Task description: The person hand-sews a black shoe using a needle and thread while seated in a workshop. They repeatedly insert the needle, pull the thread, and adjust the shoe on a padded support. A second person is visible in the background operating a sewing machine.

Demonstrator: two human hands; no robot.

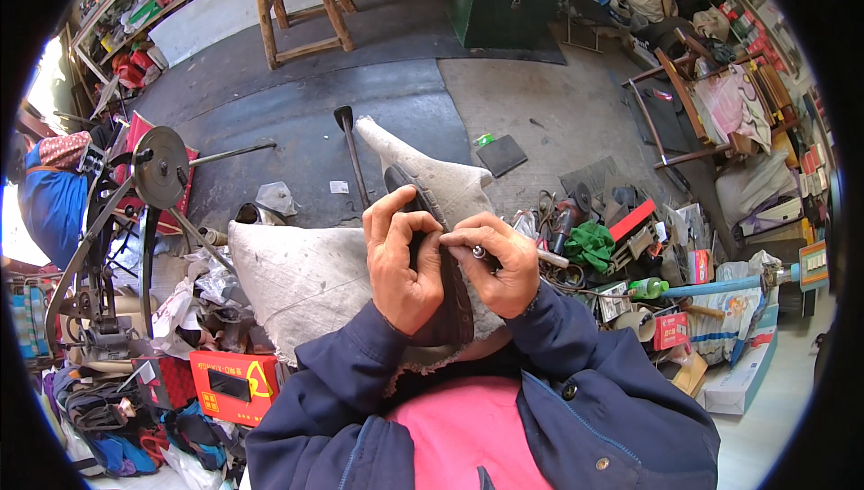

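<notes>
A dark shoe [455,308] lies lengthwise over my lap, its toe pointing away from me, with a row of marks like stitches along its edge. Beneath it a worn grey-white cloth [301,278] covers my knees. My left hand [402,260] is over the shoe, thumb and forefinger pinched into a ring; whatever lies between the tips is too small to make out. Close against it, my right hand [498,265] curls round a slim tool like an awl, its metal end [480,253] showing between the fingers and a pale handle [551,258] jutting out to the right.
A hand-cranked machine with a round wheel [162,166] stands at left. An iron post [354,152] rises ahead of my knees. Tools and a green cloth [590,243] crowd the right side; a red box [236,386] sits lower left. Further off are a stool [301,8] and green chest [499,0].
</notes>
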